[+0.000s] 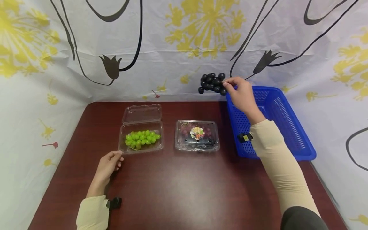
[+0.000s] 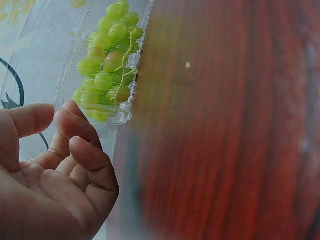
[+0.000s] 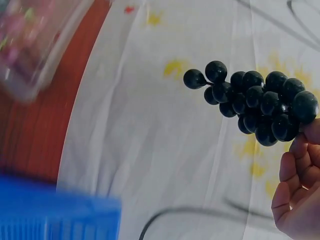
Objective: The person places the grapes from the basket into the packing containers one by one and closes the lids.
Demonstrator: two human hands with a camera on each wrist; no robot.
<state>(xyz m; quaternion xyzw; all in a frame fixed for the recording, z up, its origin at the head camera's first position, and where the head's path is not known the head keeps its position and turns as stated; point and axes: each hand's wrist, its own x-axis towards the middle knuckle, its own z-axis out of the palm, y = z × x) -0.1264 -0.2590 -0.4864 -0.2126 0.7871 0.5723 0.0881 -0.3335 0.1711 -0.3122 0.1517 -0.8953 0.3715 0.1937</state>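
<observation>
My right hand (image 1: pixel 240 94) pinches a bunch of black grapes (image 1: pixel 211 83) by one end and holds it in the air, left of the blue basket's (image 1: pixel 290 134) far corner. In the right wrist view the black grapes (image 3: pixel 255 102) stick out sideways from my fingers (image 3: pixel 295 170). My left hand (image 1: pixel 110 161) rests on the table with loosely curled fingers, empty, just in front of the open clear box (image 1: pixel 141 140) of green grapes (image 1: pixel 142 138). The left wrist view shows the green grapes (image 2: pixel 107 60) beyond my fingertips (image 2: pixel 82 132).
A closed clear box (image 1: pixel 197 135) with a flower sticker and dark fruit inside sits at the table's middle. The dark red table (image 1: pixel 178 188) is backed by a white cloth wall with yellow flowers (image 1: pixel 184 44). The open box's lid (image 1: pixel 141 113) lies flat behind it.
</observation>
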